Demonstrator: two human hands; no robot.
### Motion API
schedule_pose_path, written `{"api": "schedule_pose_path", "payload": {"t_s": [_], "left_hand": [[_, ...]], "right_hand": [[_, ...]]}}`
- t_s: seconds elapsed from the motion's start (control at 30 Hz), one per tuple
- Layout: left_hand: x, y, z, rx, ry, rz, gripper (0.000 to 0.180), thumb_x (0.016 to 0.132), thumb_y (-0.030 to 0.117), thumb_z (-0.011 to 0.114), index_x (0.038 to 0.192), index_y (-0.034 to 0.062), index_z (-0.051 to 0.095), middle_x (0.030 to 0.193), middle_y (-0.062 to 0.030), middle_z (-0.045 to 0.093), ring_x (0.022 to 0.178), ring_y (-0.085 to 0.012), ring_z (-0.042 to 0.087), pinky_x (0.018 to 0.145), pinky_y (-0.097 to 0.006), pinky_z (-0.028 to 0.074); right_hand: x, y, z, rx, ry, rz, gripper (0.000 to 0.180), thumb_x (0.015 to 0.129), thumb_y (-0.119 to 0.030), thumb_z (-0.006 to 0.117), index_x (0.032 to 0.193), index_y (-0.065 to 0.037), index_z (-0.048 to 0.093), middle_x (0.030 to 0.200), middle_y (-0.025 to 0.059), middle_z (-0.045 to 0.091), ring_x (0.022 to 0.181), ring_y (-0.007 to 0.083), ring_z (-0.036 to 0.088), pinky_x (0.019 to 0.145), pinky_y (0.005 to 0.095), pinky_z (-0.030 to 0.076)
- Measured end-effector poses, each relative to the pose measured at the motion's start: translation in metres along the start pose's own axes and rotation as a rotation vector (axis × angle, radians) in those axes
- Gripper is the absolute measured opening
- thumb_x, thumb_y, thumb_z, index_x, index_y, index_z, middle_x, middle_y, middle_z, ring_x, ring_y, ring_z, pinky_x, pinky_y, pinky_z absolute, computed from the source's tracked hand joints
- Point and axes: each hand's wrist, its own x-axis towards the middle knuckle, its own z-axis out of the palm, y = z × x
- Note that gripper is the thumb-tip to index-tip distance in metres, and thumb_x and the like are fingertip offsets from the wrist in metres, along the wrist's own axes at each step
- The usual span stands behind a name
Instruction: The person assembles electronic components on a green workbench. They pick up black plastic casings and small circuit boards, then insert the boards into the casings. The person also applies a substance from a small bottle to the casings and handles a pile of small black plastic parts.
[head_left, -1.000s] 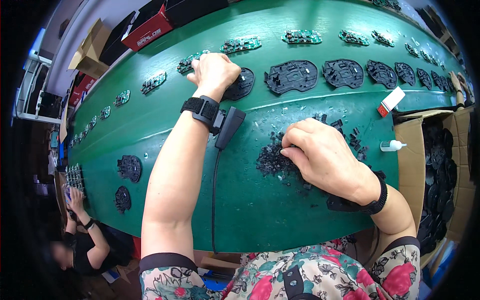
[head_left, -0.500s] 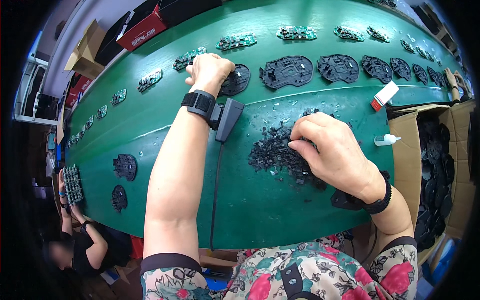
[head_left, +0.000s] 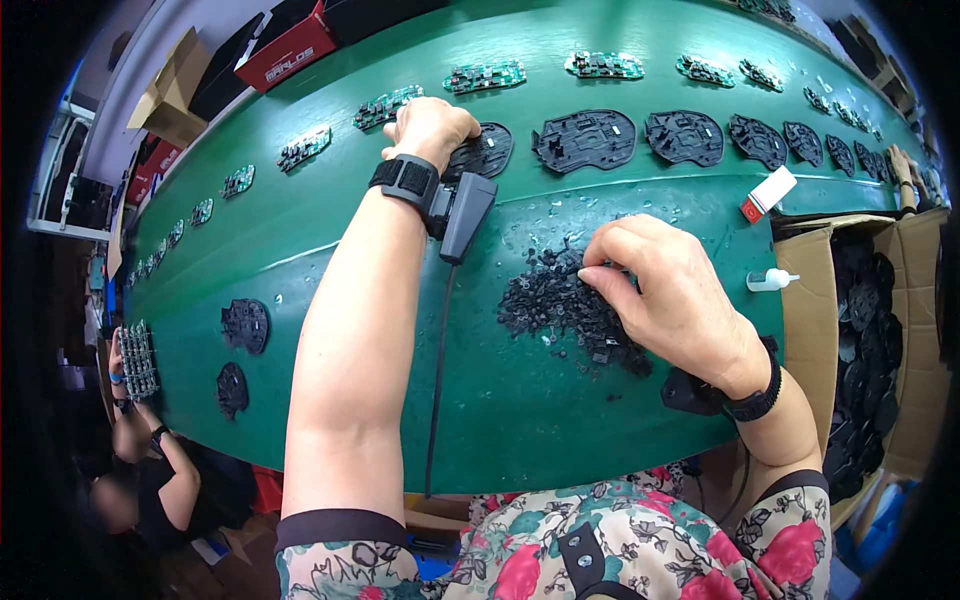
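Left hand [head_left: 432, 130] at a black mouse-shaped base shell [head_left: 490, 152], right hand [head_left: 665, 275] at a pile of small black plastic parts [head_left: 560, 305]

The left hand is lying over the left part of the base shell, with its fingers bent inward; its fingertips are hiding from the camera, so I cannot tell whether it is gripping something; the right hand is hanging over the right side of the pile, with thumb and forefinger coming near each other in a pinch; whether a part is sitting between them, I cannot tell.

The base shell is lying on the green tabletop [head_left: 520, 430], at the left end of a row of similar shells [head_left: 584, 140]; behind this row, green circuit boards [head_left: 485, 76] are forming another line; a dark device [head_left: 467, 215] is sitting at the left wrist on a black strap [head_left: 405, 178]; to the right of the pile, a small white dropper bottle [head_left: 768, 280] and a red-and-white carton [head_left: 768, 195] are lying; beyond them, an open cardboard box [head_left: 808, 300] is holding many black pieces [head_left: 858, 380].
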Motion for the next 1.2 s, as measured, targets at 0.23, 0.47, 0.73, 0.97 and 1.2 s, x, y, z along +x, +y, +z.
{"api": "schedule_pose_path", "payload": {"t_s": [0.23, 0.47, 0.73, 0.97, 1.2], "left_hand": [[0.005, -0.015, 0.003, -0.085, -0.001, 0.015, 0.02, 0.061, 0.015, 0.082, 0.076, 0.009, 0.069, 0.087, -0.0134, 0.067, 0.089, -0.0241, 0.057, 0.09, -0.034, 0.042], [0.002, -0.005, 0.005, 0.008, 0.045, 0.036, 0.021, 0.062, 0.02, 0.082, 0.078, 0.011, 0.071, 0.088, -0.0121, 0.068, 0.102, -0.0265, 0.053, 0.095, -0.036, 0.036], [-0.009, 0.004, -0.009, 0.122, -0.129, -0.042, 0.044, 0.073, 0.027, 0.07, 0.116, 0.022, 0.066, 0.136, -0.0069, 0.047, 0.131, -0.0285, 0.034, 0.105, -0.043, 0.028], [-0.017, 0.01, -0.012, 0.168, -0.111, -0.029, 0.042, 0.074, 0.025, 0.068, 0.115, 0.0136, 0.066, 0.135, -0.0093, 0.048, 0.129, -0.028, 0.036, 0.103, -0.042, 0.03], [-0.008, 0.002, -0.001, 0.138, 0.028, -0.024, 0.036, 0.064, 0.031, 0.081, 0.097, 0.018, 0.071, 0.113, -0.0044, 0.064, 0.12, -0.0291, 0.043, 0.098, -0.047, 0.034]], "right_hand": [[0.104, 0.027, 0.026, -0.012, 0.095, 0.071, 0.013, 0.073, -0.009, 0.067, 0.082, -0.001, 0.068, 0.077, 0.0181, 0.066, 0.075, 0.0329, 0.065, 0.07, 0.0398, 0.051], [0.199, 0.076, 0.065, -0.239, -0.131, 0.424, 0.02, 0.064, -0.018, 0.078, 0.08, -0.007, 0.073, 0.082, 0.0132, 0.071, 0.079, 0.0261, 0.068, 0.075, 0.0347, 0.053], [0.21, 0.08, 0.066, -0.243, -0.268, 0.481, 0.02, 0.061, -0.015, 0.08, 0.078, -0.008, 0.074, 0.078, 0.0073, 0.07, 0.074, 0.0193, 0.064, 0.068, 0.0322, 0.052], [0.21, 0.078, 0.068, -0.219, -0.241, 0.485, 0.017, 0.061, -0.013, 0.081, 0.075, -0.007, 0.073, 0.074, 0.0064, 0.068, 0.07, 0.0173, 0.062, 0.064, 0.0321, 0.05], [0.213, 0.081, 0.068, -0.188, -0.296, 0.457, 0.018, 0.063, -0.011, 0.081, 0.077, -0.005, 0.072, 0.074, 0.0076, 0.068, 0.07, 0.0172, 0.062, 0.064, 0.0322, 0.05]]}}
